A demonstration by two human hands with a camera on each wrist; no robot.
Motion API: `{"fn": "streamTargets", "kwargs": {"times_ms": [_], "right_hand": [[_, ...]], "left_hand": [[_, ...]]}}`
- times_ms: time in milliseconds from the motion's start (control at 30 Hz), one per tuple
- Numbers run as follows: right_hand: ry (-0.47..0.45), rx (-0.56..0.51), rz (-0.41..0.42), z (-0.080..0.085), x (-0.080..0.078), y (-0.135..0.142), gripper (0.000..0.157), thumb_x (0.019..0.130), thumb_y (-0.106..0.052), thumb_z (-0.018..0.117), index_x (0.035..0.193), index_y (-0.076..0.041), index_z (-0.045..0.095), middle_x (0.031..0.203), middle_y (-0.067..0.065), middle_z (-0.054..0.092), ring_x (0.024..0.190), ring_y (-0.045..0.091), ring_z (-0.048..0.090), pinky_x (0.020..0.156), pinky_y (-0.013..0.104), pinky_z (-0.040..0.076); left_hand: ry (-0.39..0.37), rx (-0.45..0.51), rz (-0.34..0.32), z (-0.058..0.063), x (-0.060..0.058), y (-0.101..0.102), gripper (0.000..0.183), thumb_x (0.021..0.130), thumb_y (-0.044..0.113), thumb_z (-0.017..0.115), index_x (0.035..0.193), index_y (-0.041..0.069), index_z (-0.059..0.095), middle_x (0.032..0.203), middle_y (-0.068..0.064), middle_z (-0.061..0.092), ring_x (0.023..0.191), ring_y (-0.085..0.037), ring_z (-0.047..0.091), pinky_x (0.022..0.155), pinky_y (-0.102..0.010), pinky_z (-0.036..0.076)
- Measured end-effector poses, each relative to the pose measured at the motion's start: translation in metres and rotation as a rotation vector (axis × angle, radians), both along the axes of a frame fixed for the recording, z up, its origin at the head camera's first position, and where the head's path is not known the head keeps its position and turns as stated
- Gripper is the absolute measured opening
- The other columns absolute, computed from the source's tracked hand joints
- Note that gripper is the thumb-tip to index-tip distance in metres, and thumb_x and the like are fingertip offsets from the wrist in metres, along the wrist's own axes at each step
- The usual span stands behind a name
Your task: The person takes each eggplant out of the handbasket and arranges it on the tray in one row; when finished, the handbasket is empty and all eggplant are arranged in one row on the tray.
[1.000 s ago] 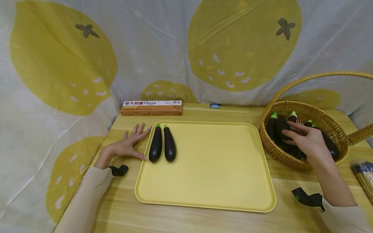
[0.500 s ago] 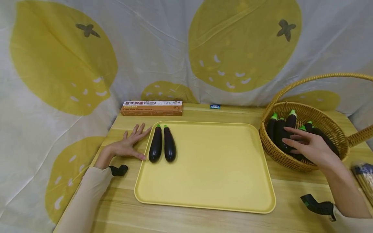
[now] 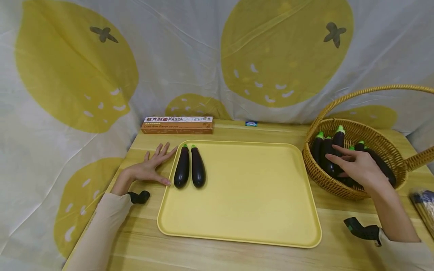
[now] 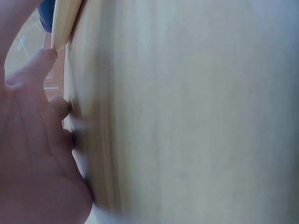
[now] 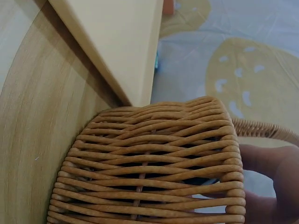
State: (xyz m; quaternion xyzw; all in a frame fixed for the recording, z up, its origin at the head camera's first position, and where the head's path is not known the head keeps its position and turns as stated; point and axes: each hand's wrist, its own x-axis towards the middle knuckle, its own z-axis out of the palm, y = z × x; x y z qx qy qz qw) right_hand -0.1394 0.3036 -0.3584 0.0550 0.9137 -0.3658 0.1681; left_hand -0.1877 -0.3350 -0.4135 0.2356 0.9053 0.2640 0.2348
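Observation:
Two dark purple eggplants with green tops, the outer eggplant (image 3: 181, 168) and the inner eggplant (image 3: 198, 168), lie side by side at the left end of a yellow tray (image 3: 251, 195). My left hand (image 3: 149, 167) spreads its fingers on the table, with thumb and fingertips at the tray's left rim. At the right, several more eggplants fill a wicker basket (image 3: 342, 190). My right hand (image 3: 362, 167) reaches over the basket's rim, its fingers loosely bent against an eggplant (image 3: 327, 162). The right wrist view hides most of this hand (image 5: 275, 179) behind the basket wall.
Behind the tray stands a pasta box (image 3: 177, 125), with a small blue packet (image 3: 251, 123) to its right. The basket's tall handle (image 3: 369, 89) arches over its opening. A clear-wrapped bundle (image 3: 424, 207) lies at the right edge. A lemon-print cloth (image 3: 190, 56) hangs behind.
My right hand came off an eggplant tilted up in the basket, which now lies among the others. It drew back right, then moved slightly left again. The left hand stayed at the tray.

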Motion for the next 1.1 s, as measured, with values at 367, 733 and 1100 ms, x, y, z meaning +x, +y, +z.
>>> {"fn": "streamTargets", "kwargs": {"times_ms": [367,733,1100], "right_hand": [[-0.012,-0.092,0.026,-0.006,0.005,0.016,0.076,0.107,-0.048,0.051,0.164,-0.009,0.021,0.16,0.039,0.031,0.083,0.004,0.073,0.09,0.046,0.059],[0.118,-0.142,0.073,-0.019,0.007,0.031,0.063,0.108,-0.039,0.054,0.163,-0.015,0.033,0.168,0.031,0.021,0.096,-0.024,0.054,0.077,0.027,0.06],[0.189,-0.165,0.099,-0.01,0.016,0.042,0.053,0.109,-0.027,0.054,0.16,-0.017,0.041,0.148,-0.035,0.04,0.104,-0.021,0.053,0.074,0.024,0.057]], "left_hand": [[0.008,-0.014,-0.003,-0.001,-0.002,0.0,0.122,0.082,0.042,0.087,0.169,0.018,0.005,0.17,-0.023,-0.023,0.154,-0.048,-0.03,0.112,-0.079,-0.021],[0.001,0.003,-0.003,0.0,-0.002,0.0,0.122,0.082,0.041,0.087,0.169,0.021,0.004,0.17,-0.022,-0.024,0.154,-0.046,-0.031,0.112,-0.079,-0.022],[0.003,0.005,0.005,-0.002,-0.001,0.0,0.122,0.082,0.043,0.087,0.169,0.021,0.004,0.17,-0.021,-0.024,0.154,-0.046,-0.031,0.112,-0.079,-0.021]]}}
